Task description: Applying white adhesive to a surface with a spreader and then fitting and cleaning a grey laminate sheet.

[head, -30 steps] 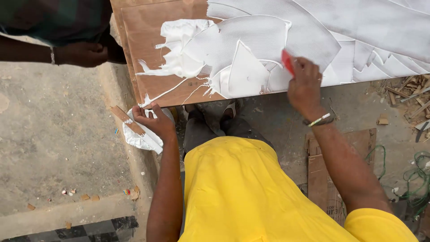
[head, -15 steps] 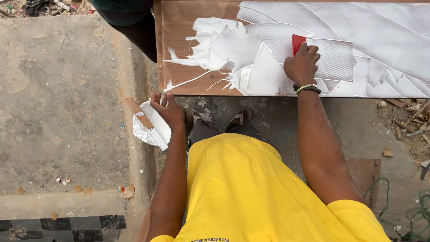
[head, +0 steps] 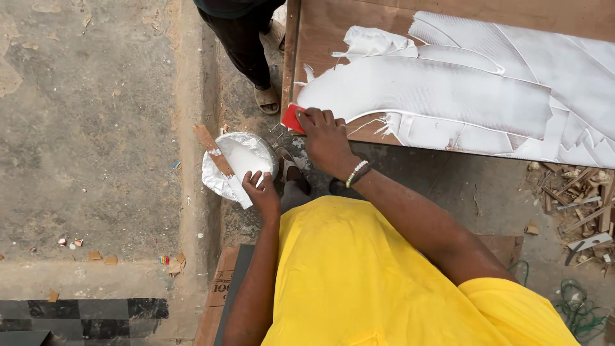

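We hold a red scraper [head: 293,118] in our right hand [head: 325,136], with the fingers curled tight around it. It sits at the near left edge of the wooden board [head: 327,32], right at the end of a wide stripe of white paste [head: 423,86]. Our left hand [head: 262,190] grips the rim of a bowl [head: 242,160] wrapped in foil and full of the same white stuff, held low beside the board. A flat wooden stick [head: 214,152] lies across the bowl. Another person's foot [head: 265,98] in a sandal stands just past the board's corner. Wood scraps [head: 580,198] lie on the ground to the right.
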